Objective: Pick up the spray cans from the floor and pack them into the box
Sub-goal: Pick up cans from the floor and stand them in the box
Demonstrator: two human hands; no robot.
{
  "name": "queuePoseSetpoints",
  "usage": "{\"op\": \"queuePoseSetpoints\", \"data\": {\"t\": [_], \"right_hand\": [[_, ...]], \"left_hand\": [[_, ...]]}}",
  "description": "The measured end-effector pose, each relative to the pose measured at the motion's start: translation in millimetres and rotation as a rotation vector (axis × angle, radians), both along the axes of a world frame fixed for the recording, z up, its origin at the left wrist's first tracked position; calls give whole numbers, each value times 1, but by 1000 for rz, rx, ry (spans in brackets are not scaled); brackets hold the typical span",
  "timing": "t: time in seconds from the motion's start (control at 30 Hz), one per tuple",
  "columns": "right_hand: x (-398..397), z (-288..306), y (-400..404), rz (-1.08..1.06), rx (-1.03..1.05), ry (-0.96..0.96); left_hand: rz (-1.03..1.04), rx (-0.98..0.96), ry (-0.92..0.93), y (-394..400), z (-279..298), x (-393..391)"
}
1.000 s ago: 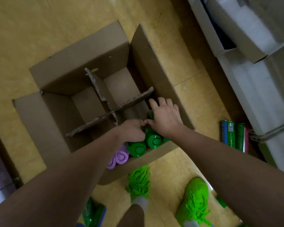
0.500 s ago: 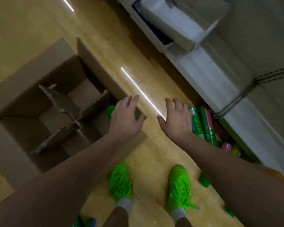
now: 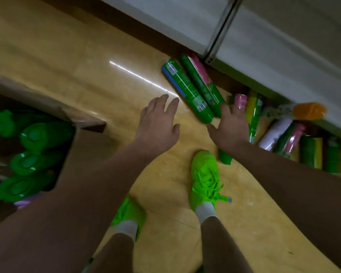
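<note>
Cans (image 3: 187, 89) lie in a loose row on the floor (image 3: 106, 75) along the wall base, green ones nearest you. Your left hand (image 3: 158, 123) hangs above the floor, fingers spread, holding nothing. Your right hand (image 3: 231, 127) is likewise empty, fingers loose, over the cans' near ends; contact cannot be judged. Box (image 3: 83, 146) at left holds green-capped cans upright.

Bare floor (image 3: 106, 79) lies between the box (image 3: 87, 146) and the spray cans (image 3: 187, 89). Beyond the cans, a white cabinet (image 3: 264, 46) blocks passage; green shoes (image 3: 205, 174) stand before them.
</note>
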State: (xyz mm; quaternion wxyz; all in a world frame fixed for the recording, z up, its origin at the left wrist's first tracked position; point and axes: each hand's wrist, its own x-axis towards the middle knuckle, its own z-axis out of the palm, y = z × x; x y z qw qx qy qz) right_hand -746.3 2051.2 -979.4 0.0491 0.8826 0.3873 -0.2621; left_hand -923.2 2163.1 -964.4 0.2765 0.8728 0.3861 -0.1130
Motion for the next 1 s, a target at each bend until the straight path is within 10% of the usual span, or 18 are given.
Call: {"op": "queuePoseSetpoints", "data": {"t": [0.57, 1.0], "right_hand": [[83, -169, 30, -287, 91, 325], [52, -169, 23, -606, 60, 614]], "left_hand": [[1244, -852, -266, -21, -180, 131], [1436, -888, -312, -41, -180, 106]]}}
